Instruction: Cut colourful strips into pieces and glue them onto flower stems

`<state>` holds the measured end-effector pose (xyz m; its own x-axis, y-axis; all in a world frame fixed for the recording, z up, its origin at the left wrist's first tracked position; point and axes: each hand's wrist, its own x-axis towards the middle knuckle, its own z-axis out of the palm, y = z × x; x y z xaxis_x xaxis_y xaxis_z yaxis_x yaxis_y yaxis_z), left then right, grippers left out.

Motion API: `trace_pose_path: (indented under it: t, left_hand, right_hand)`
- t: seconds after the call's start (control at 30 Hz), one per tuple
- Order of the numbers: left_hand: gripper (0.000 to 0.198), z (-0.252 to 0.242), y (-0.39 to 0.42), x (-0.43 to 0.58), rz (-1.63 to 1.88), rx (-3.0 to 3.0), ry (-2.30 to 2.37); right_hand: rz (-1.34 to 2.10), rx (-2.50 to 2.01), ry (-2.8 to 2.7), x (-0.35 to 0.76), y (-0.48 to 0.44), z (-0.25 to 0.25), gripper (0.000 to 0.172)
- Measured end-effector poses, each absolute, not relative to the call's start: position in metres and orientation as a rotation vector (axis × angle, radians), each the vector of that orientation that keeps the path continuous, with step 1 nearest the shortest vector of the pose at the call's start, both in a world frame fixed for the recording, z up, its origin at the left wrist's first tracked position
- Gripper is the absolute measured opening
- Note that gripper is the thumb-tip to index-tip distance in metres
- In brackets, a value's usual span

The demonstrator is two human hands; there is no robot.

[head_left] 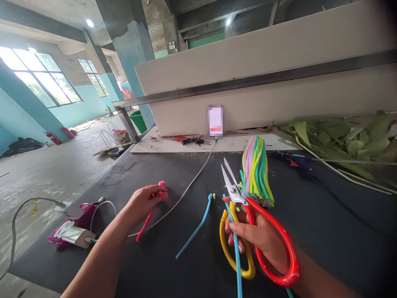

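Observation:
My left hand [140, 205] is closed at the fingertips on a pink fuzzy pipe-cleaner flower [163, 189], low over the dark table. Its reddish stem [144, 226] slants down below the fingers. In my right hand [262, 236] are scissors [233, 191] with one red and one yellow handle, blades slightly apart and pointing away from me. A light blue pipe cleaner [237, 256] is also held there, between thumb and fingers. On the table between my hands lies another blue pipe cleaner [198, 227], curled at its far end. Beyond the scissors rests a bundle of multicoloured pipe cleaners [256, 169].
A phone [216, 120] leans on the back board, its cable crossing the table. Black-handled keys or tools [195, 141] lie nearby. At left are a white charger [77, 236] and purple pouch [88, 213]. A glue gun [299, 164] and green leaves [344, 138] lie right.

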<state>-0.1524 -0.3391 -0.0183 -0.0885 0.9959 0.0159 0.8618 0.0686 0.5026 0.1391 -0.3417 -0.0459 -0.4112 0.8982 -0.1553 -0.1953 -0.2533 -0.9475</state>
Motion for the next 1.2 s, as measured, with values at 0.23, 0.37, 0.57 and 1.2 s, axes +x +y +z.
trace_pose_path:
  t: [0.23, 0.37, 0.57, 1.2]
  left_hand:
    - [0.035, -0.013, -0.344, -0.133, 0.705, 1.853, 2.056]
    - [0.029, -0.003, -0.355, -0.086, 0.689, 1.859, 1.755]
    - [0.028, -0.019, -0.351, -0.036, 0.487, 2.076, 1.607]
    - [0.019, -0.017, -0.345, -0.022, 1.15, 0.799, 1.081]
  right_hand:
    - [1.804, -1.006, -1.196, 0.137, -0.345, -0.043, 0.057]
    - [1.8, -0.934, -1.212, 0.137, -0.348, -0.043, 0.048]
    - [1.805, -0.919, -1.379, 0.14, -0.35, -0.045, 0.019]
    - [1.951, -0.741, -1.339, 0.137, -0.354, -0.045, 0.031]
